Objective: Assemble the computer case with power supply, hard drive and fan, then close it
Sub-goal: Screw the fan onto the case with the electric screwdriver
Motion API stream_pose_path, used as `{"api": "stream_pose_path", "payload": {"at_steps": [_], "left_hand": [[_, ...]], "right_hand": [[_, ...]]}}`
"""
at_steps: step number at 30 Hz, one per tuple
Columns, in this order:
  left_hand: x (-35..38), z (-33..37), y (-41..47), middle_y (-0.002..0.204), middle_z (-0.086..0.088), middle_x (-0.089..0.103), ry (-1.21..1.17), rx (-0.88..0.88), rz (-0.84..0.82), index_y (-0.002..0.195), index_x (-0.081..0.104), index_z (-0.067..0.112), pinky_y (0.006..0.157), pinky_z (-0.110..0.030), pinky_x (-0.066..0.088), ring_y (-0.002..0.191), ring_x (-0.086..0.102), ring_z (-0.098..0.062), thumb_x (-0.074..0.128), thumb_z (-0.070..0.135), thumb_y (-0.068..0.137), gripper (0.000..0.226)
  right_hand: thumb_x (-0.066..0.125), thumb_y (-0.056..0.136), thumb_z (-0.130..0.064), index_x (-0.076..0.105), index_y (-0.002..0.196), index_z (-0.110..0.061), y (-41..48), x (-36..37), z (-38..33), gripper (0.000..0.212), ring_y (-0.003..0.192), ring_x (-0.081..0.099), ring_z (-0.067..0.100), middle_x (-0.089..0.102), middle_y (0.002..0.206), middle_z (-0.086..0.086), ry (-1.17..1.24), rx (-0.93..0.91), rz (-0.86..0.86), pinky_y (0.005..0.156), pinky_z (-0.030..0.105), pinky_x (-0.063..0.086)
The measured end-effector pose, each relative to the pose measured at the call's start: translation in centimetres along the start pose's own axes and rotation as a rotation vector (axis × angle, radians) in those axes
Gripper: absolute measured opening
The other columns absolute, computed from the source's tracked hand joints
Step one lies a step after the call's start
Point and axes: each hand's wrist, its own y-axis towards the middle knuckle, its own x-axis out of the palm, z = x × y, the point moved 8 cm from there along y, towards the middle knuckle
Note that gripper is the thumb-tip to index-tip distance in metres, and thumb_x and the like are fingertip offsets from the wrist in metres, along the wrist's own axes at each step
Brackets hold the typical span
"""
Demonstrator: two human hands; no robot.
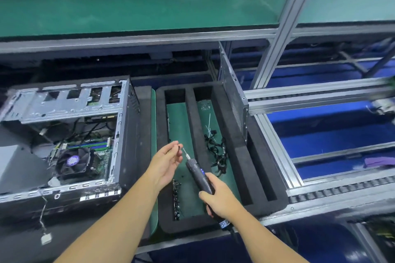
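Note:
An open computer case (126, 134) lies on its side at the left, showing a CPU fan (73, 161), memory sticks and a silver drive cage (64, 100). My right hand (220, 197) grips a dark electric screwdriver (199, 175), its bit pointing up and left. My left hand (167, 163) pinches a small dark screw (179, 147) at the bit's tip. Both hands hover over a black foam tray (235, 156). The case's side panel (234, 96) stands upright at the tray's right edge.
The foam tray's slots hold black screws (177, 200), a bundle of black cables (218, 151) and white cable ties (209, 126). A green-matted shelf (149, 6) runs above. Roller rails and blue bins (320, 134) lie to the right. A loose wire with a small white tag (46, 238) dangles from the case's front.

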Motion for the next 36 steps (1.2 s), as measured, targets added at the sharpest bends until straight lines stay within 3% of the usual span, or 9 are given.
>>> {"api": "stream_pose_path", "payload": {"at_steps": [4, 8, 11, 14, 17, 30, 36], "left_hand": [[-0.1, 1.0, -1.1, 0.088, -0.007, 0.074, -0.022, 0.007, -0.014, 0.116, 0.061, 0.001, 0.072, -0.028, 0.059, 0.089, 0.073, -0.019, 0.058, 0.008, 0.097, 0.020], [0.4, 2.7, -2.2, 0.089, -0.008, 0.072, -0.031, 0.019, -0.040, 0.106, 0.064, 0.001, 0.070, -0.027, 0.060, 0.095, 0.074, -0.023, 0.059, 0.009, 0.097, 0.013], [0.6, 4.0, -2.9, 0.096, -0.009, 0.073, 0.012, 0.034, -0.051, 0.109, 0.065, 0.001, 0.080, -0.029, 0.059, 0.096, 0.073, -0.021, 0.060, 0.010, 0.097, 0.016], [0.4, 5.0, -3.6, 0.108, -0.015, 0.071, 0.027, 0.044, -0.047, 0.114, 0.065, 0.000, 0.072, -0.026, 0.059, 0.098, 0.073, -0.021, 0.062, 0.010, 0.095, 0.021], [0.4, 5.9, -4.1, 0.107, -0.015, 0.071, 0.032, 0.069, -0.043, 0.115, 0.064, 0.001, 0.075, -0.028, 0.059, 0.098, 0.073, -0.022, 0.061, 0.008, 0.096, 0.020], [-0.1, 11.4, -6.6, 0.097, -0.023, 0.071, 0.448, 0.371, 0.063, 0.103, 0.065, 0.001, 0.068, -0.025, 0.060, 0.084, 0.075, -0.024, 0.061, 0.003, 0.096, 0.008], [0.5, 13.5, -8.1, 0.089, -0.014, 0.070, 0.761, 0.472, 0.057, 0.094, 0.068, 0.011, 0.067, -0.026, 0.060, 0.078, 0.075, -0.018, 0.059, 0.001, 0.095, 0.014]], "right_hand": [[0.057, 0.079, -0.036, 0.052, 0.108, -0.048, -0.3, -0.7, -1.9, 0.031, 0.044, 0.058, 0.020, 0.064, 0.079, 0.007, -0.096, -0.042, -0.013, 0.046, 0.034, 0.050], [0.056, 0.077, -0.038, 0.049, 0.108, -0.049, -0.5, -1.0, -3.7, 0.034, 0.045, 0.058, 0.019, 0.061, 0.072, -0.003, -0.190, -0.061, -0.036, 0.051, 0.033, 0.051], [0.056, 0.078, -0.037, 0.048, 0.114, -0.051, -0.8, -1.3, -5.1, 0.040, 0.046, 0.057, 0.017, 0.062, 0.075, -0.001, -0.238, -0.065, -0.054, 0.050, 0.032, 0.051], [0.055, 0.080, -0.034, 0.047, 0.121, -0.049, -1.1, -1.3, -6.4, 0.044, 0.047, 0.056, 0.016, 0.064, 0.081, 0.001, -0.274, -0.082, -0.057, 0.050, 0.027, 0.051], [0.055, 0.081, -0.034, 0.046, 0.125, -0.047, -1.4, -1.3, -7.3, 0.047, 0.048, 0.057, 0.015, 0.065, 0.085, 0.003, -0.323, -0.089, -0.051, 0.055, 0.030, 0.054], [0.055, 0.082, -0.030, 0.048, 0.113, -0.042, -1.5, 0.0, -9.9, 0.034, 0.044, 0.054, 0.012, 0.060, 0.080, -0.001, -0.366, -0.157, -0.067, 0.048, 0.026, 0.046], [0.055, 0.080, -0.032, 0.048, 0.115, -0.043, -1.6, 0.7, -10.1, 0.037, 0.047, 0.055, 0.015, 0.061, 0.087, 0.005, -0.365, -0.180, -0.076, 0.049, 0.028, 0.049]]}}
